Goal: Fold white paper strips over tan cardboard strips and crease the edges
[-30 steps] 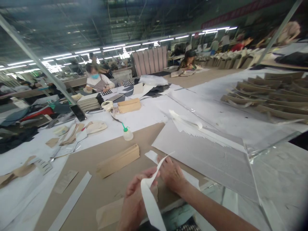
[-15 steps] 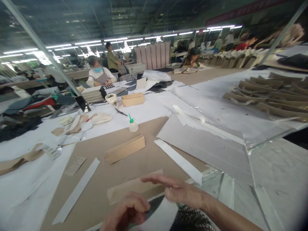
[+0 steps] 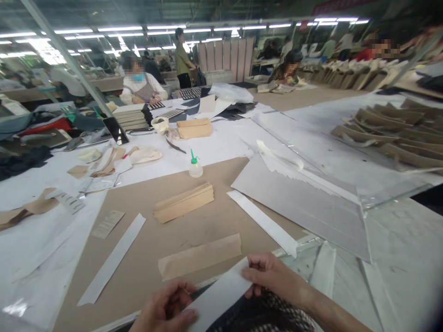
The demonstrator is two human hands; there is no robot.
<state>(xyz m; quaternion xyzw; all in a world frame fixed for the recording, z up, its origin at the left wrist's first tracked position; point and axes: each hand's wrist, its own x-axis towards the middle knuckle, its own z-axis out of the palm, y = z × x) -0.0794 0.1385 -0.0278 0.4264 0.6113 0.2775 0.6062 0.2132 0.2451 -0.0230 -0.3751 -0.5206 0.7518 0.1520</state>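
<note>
A white strip (image 3: 221, 295) slants upward to the right at the bottom centre, between my hands and over my dark patterned clothing. My right hand (image 3: 266, 275) pinches its upper end between thumb and fingers. At the lower end, my left hand (image 3: 171, 306) has its thumb on the strip, with the fingers curled beside it. Just beyond my hands, a tan strip (image 3: 200, 257) lies flat on the brown board (image 3: 138, 267). Farther back sits a stack of tan strips (image 3: 185, 203).
White strips (image 3: 112, 258) (image 3: 263, 221) lie left and right. A green-capped bottle (image 3: 195, 168) stands behind the stack. A large grey sheet (image 3: 301, 203) is at right, near curved brown pieces (image 3: 391, 133). A masked person (image 3: 143, 85) works across the table.
My right hand has closed on the strip's upper end, where its fingers were stretched out before. The strip now lies flatter and more extended. The view has shifted slightly.
</note>
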